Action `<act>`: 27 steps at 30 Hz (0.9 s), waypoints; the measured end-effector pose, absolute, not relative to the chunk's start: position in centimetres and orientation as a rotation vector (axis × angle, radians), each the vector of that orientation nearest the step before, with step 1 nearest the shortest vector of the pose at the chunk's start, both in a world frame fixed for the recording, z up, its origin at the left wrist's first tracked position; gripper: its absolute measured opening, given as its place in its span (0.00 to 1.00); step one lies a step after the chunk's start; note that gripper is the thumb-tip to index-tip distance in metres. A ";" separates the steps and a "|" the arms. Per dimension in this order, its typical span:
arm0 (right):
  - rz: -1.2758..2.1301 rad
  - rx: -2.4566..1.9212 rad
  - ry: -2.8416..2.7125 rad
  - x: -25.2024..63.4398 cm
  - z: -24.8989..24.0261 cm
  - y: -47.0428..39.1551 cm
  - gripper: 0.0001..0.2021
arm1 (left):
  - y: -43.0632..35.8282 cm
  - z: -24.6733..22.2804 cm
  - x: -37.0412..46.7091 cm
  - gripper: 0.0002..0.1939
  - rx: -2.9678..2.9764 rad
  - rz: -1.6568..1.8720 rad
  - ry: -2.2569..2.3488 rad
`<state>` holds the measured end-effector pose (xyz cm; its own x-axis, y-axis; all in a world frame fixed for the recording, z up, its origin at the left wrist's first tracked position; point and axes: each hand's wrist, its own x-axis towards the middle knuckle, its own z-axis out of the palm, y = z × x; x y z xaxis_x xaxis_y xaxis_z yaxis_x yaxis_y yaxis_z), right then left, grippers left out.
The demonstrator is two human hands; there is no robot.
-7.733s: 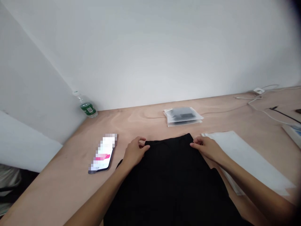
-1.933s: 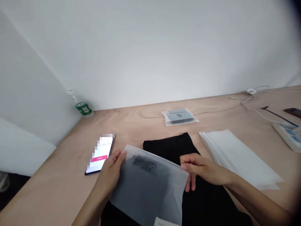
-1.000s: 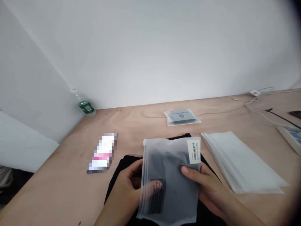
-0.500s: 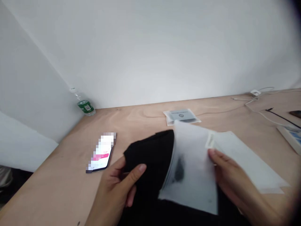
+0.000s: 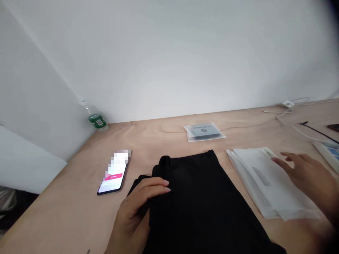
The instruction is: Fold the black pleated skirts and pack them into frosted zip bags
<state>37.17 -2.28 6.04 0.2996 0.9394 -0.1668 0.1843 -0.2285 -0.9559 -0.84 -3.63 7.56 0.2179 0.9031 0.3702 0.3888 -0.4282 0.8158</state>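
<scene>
A folded black cloth garment (image 5: 196, 204) lies at the front middle of the table. My left hand (image 5: 140, 201) grips its left edge, where the fabric is bunched, with the fingers over the top. To the right rests a small stack of frosted plastic bags (image 5: 275, 190), the upper one bearing a white label and a dark print. Just above the stack's right side is my right hand (image 5: 304, 173), fingers apart, holding nothing.
A lit phone (image 5: 113, 173) lies at left. A water bottle (image 5: 96, 118) leans in the back-left corner. Behind the garment is a small packet (image 5: 203, 131) in a clear sleeve. White cables (image 5: 284, 111) and a white box (image 5: 328, 153) occupy the right side.
My right hand has moved right and let go of the frosted bag, which now lies on the stack. The black garment lies flatter, and my left hand has turned over its edge.
</scene>
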 end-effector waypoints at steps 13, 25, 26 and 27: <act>1.825 -1.037 -0.524 19.5 6.0 -7.3 0.22 | -4.6 6.4 4.7 0.15 2.044 1.085 0.928; 1.766 -1.115 -0.323 21.0 6.1 -6.0 0.18 | -5.0 5.7 2.7 0.03 0.940 1.488 1.307; 1.748 -1.158 -0.309 21.3 6.2 -6.1 0.18 | -5.0 5.4 2.4 0.05 0.878 1.490 1.335; 1.737 -1.189 -0.300 21.7 6.3 -6.1 0.17 | -5.0 5.2 2.2 0.07 0.840 1.482 1.372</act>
